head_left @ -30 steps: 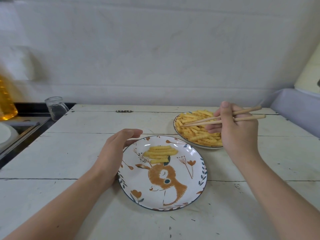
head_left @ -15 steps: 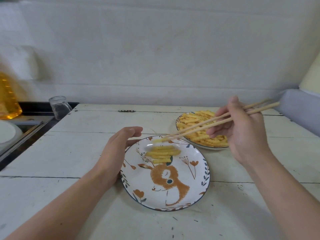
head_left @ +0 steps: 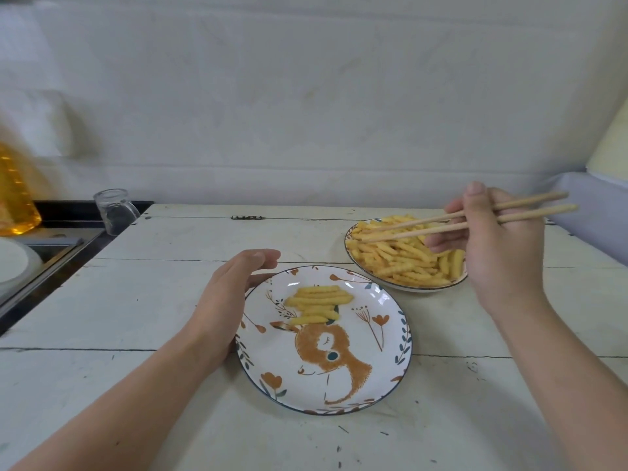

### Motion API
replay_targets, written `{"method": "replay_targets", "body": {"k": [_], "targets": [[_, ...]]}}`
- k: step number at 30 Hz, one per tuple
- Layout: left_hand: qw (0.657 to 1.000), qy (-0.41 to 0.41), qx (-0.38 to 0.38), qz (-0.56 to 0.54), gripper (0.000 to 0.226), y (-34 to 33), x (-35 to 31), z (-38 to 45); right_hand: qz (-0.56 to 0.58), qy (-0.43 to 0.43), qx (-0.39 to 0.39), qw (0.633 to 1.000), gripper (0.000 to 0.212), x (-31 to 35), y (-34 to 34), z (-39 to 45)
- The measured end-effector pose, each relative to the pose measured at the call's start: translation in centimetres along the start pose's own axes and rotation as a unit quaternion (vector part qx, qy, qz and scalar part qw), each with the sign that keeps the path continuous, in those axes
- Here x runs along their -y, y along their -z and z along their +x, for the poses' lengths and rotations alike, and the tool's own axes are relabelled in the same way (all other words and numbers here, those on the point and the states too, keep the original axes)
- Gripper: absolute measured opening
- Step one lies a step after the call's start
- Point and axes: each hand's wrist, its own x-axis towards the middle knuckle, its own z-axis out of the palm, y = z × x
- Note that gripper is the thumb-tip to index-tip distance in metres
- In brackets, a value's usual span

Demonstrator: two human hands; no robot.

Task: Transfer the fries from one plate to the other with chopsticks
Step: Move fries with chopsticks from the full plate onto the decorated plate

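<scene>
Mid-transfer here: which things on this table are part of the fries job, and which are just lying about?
Part of the job:
- chopsticks, held in the right hand
- full plate of fries
- deer plate with a few moved fries
- left hand, resting at the deer plate's rim

Lying about:
- glass jar
- amber bottle
- white dish at far left

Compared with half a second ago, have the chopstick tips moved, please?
Yes. The chopsticks have swung right, off the deer plate and back over the full fries plate, held by the right hand.
</scene>
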Motion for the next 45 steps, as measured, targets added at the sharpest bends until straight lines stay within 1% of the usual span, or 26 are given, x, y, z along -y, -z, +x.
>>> {"method": "replay_targets", "body": {"k": [3, 7, 15, 19, 22, 24, 26, 28, 30, 32, 34, 36, 38, 40, 45], "targets": [[1.000, 0.001, -0.001, 0.000, 0.035, 0.0, 0.1, 0.0, -0.024, -0.014, -0.014, 1.000, 0.040, -0.9, 0.0, 0.0], [1.000, -0.001, -0.001, 0.003, 0.036, 0.0, 0.2, 0.0, -0.036, -0.037, 0.010, 0.999, 0.039, -2.0, -0.7, -0.3], [1.000, 0.001, -0.001, 0.004, 0.035, 0.0, 0.2, 0.1, -0.016, -0.082, 0.013, 0.996, 0.040, -3.5, -1.1, -0.1], [1.000, 0.002, -0.002, 0.001, 0.035, 0.0, 0.1, 0.1, 0.040, -0.093, -0.029, 0.994, 0.043, -3.4, -1.3, 0.3], [1.000, 0.005, -0.002, 0.001, 0.035, -0.1, 0.1, 0.1, 0.132, -0.109, -0.061, 0.983, 0.046, -1.9, -1.0, 0.5], [1.000, 0.005, -0.003, 0.001, 0.035, 0.0, 0.1, 0.1, 0.177, -0.131, -0.027, 0.975, 0.048, -0.6, -0.6, 0.4], [1.000, 0.005, -0.004, 0.003, 0.035, 0.0, 0.1, 0.1, 0.180, -0.138, 0.048, 0.973, 0.051, 0.4, -0.3, 0.1], [1.000, 0.006, -0.005, 0.007, 0.035, -0.1, 0.0, 0.1, 0.155, -0.129, 0.122, 0.972, 0.051, 1.1, -0.3, -0.3], [1.000, 0.004, -0.005, 0.008, 0.035, 0.0, 0.0, 0.1, 0.122, -0.116, 0.177, 0.970, 0.047, 1.4, -0.7, -0.8], [1.000, 0.003, -0.004, 0.007, 0.035, -0.1, -0.1, 0.0, 0.082, -0.098, 0.213, 0.969, 0.042, 1.4, -1.3, -1.4], [1.000, 0.002, -0.005, 0.006, 0.035, -0.1, -0.1, -0.1, 0.053, -0.078, 0.222, 0.970, 0.039, 1.2, -1.6, -1.7], [1.000, 0.001, -0.003, 0.006, 0.035, -0.2, -0.2, -0.1, 0.065, -0.064, 0.188, 0.978, 0.035, 1.0, -1.6, -1.5], [1.000, 0.001, -0.001, 0.013, 0.035, -0.3, -0.2, -0.2, 0.089, -0.054, 0.113, 0.988, 0.031, 0.9, -1.1, -0.8], [1.000, -0.002, 0.002, 0.023, 0.035, -0.3, -0.2, -0.2, 0.088, -0.050, 0.049, 0.994, 0.033, 0.6, -0.3, 0.1], [0.999, -0.007, 0.003, 0.033, 0.035, -0.3, -0.1, -0.2, 0.014, -0.031, -0.016, 0.999, 0.048, 0.3, 1.3, 0.9]]}}
